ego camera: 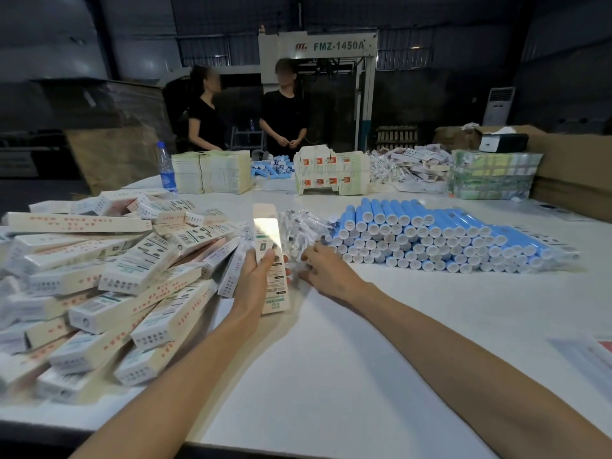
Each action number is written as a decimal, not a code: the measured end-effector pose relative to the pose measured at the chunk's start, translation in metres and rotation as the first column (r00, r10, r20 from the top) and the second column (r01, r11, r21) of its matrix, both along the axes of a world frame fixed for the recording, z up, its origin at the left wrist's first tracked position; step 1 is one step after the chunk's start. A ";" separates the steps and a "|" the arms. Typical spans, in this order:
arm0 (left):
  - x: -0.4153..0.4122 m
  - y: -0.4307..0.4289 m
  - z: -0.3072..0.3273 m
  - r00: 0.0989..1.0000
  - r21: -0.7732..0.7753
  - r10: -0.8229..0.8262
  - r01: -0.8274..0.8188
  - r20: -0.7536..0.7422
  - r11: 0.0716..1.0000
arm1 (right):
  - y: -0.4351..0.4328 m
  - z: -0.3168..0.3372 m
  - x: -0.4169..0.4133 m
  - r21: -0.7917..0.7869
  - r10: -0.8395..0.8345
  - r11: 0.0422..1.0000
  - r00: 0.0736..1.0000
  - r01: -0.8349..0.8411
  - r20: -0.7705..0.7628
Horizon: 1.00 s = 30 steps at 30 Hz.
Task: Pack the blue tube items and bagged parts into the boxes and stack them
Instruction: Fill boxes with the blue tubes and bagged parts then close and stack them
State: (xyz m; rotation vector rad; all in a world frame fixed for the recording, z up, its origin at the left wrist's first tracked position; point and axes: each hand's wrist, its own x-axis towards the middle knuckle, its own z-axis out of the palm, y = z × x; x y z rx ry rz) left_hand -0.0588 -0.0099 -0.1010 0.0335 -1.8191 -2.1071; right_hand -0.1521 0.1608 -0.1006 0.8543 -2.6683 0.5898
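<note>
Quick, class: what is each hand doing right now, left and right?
Left hand: closed around a long white box, held upright.
Right hand: fingers on the pile of bagged parts; a firm grasp cannot be told.

Left hand clenched in a grip; right hand reaches forward, fingers curled.

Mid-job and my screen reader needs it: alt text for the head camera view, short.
The left hand holds a long white box above a white table while the right hand reaches into a pile of clear bagged parts. Packed boxes heap at left; blue tubes are stacked at right.
</note>
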 end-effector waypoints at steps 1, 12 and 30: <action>0.000 0.000 0.000 1.000 -0.003 -0.001 0.001 0.001 1.000 | -0.002 -0.003 -0.001 0.010 0.005 1.000 1.000 -0.005 -0.030; 0.004 0.004 0.006 0.995 -0.027 -0.100 0.100 -0.008 0.995 | 0.013 0.012 0.012 0.103 -0.042 0.993 0.978 0.064 -0.203; 0.015 0.065 0.018 0.898 -0.111 -0.441 0.440 0.018 0.891 | 0.116 0.139 0.097 -0.844 0.151 0.534 0.988 -0.060 0.025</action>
